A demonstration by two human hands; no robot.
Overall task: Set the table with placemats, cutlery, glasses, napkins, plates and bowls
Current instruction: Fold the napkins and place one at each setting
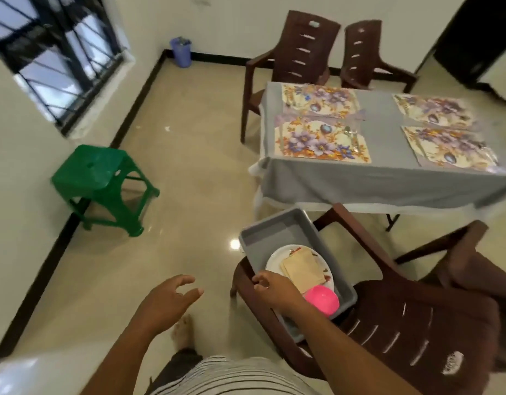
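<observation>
A grey tub [277, 229] sits on the seat of a brown chair [402, 317], its far end bare. At its near end lies a white plate [274, 259] with a stack of tan napkins [301, 269] on top, and a pink bowl [321, 299] rests against the plate's near edge, by the tub's near right corner. The plate has a small reddish print along its rim; the napkins are square-cut and lie slightly askew.

The right hand [271, 289] reaches over the tub's left wall, fingers curled at the plate's left rim; it seems to touch the rim, though blur hides whether it actually grips it. The left hand [167, 297] hangs over the floor left of the chair, fingers loosely spread, holding nothing.

Beyond, the table [383, 181] wears a grey cloth with four floral placemats [320, 141]: two at the left end, two at the right end, each pair lying side by side. Cutlery [350, 132] glints faintly on the near left mat.

A green stool [101, 178] stands by the left wall.
</observation>
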